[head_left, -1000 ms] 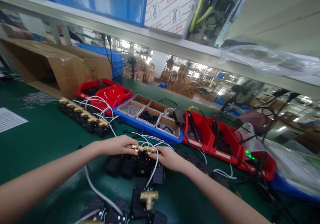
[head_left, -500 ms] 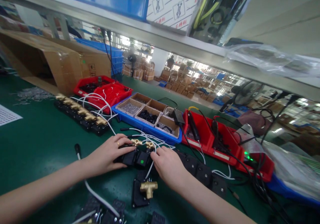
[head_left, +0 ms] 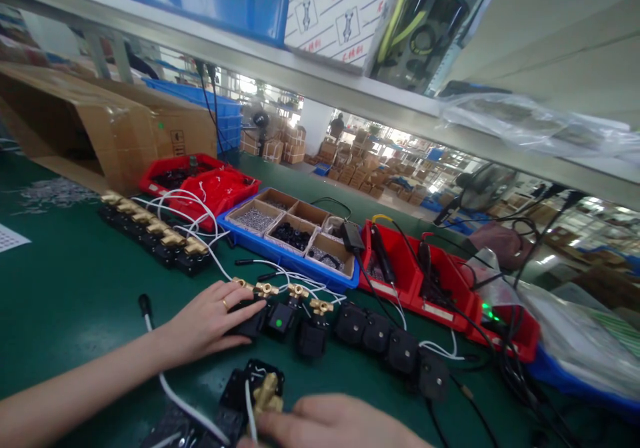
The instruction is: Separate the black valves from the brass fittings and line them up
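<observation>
The left hand (head_left: 210, 321) lies flat, fingers spread, pressing the row of black valves (head_left: 300, 318) mid-counter. The right hand (head_left: 325, 428) closes around a brass valve (head_left: 265, 395) at the near edge. Its white wire (head_left: 190, 405) could snag and drag neighbours. Open green counter (head_left: 75, 281) lies left; bins crowd the far side.

A white carton (head_left: 335, 15) on the overhead shelf (head_left: 240, 51) carries a repeated printed pattern of red Chinese characters and small framed figure emblems, too blurred to read. A dark handling mark sits on the side of the brown cardboard box (head_left: 176, 143), also illegible. No other lettering is readable.
</observation>
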Demonstrator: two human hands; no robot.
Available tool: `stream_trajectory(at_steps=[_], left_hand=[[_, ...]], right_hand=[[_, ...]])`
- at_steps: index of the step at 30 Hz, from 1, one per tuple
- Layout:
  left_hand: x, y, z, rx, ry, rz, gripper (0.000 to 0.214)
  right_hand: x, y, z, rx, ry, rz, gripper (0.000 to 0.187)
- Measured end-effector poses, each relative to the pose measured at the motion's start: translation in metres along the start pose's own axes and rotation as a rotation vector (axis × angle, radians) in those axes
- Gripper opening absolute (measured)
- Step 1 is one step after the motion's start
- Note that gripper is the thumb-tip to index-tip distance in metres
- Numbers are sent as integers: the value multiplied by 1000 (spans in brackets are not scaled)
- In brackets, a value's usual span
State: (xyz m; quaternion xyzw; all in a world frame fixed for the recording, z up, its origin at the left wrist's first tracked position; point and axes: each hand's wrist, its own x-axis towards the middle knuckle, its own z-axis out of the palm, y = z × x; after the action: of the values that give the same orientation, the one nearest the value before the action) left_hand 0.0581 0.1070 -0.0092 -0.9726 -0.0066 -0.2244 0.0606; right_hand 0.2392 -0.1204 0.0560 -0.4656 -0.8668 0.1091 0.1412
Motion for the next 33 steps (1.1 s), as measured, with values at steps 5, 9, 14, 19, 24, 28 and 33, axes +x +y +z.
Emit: stream_trajectory(at_steps=[5, 9, 14, 19, 24, 28, 33], left_hand=[[11, 2, 0, 28, -89, 46, 67], [18, 0, 2, 8, -141, 67, 65], [31, -9, -1, -101, -162, 35, 55], [56, -23, -7, -216, -234, 20, 46], [85, -37, 3, -390, -289, -29, 38], [79, -35, 1, -431, -242, -132, 40], [30, -13, -38, -449, -70, -346, 44]], right_hand=[[2, 43, -23, -314, 1, 487, 37], [19, 64, -5, -369, -85, 494, 73], [40, 58, 6, -389, -132, 520, 65], [37, 80, -29, -236, -201, 417, 51], [31, 119, -58, -42, -277, 388, 49], [24, 110, -57, -99, -204, 502, 51], [16, 57, -47, -188, 20, 567, 36]])
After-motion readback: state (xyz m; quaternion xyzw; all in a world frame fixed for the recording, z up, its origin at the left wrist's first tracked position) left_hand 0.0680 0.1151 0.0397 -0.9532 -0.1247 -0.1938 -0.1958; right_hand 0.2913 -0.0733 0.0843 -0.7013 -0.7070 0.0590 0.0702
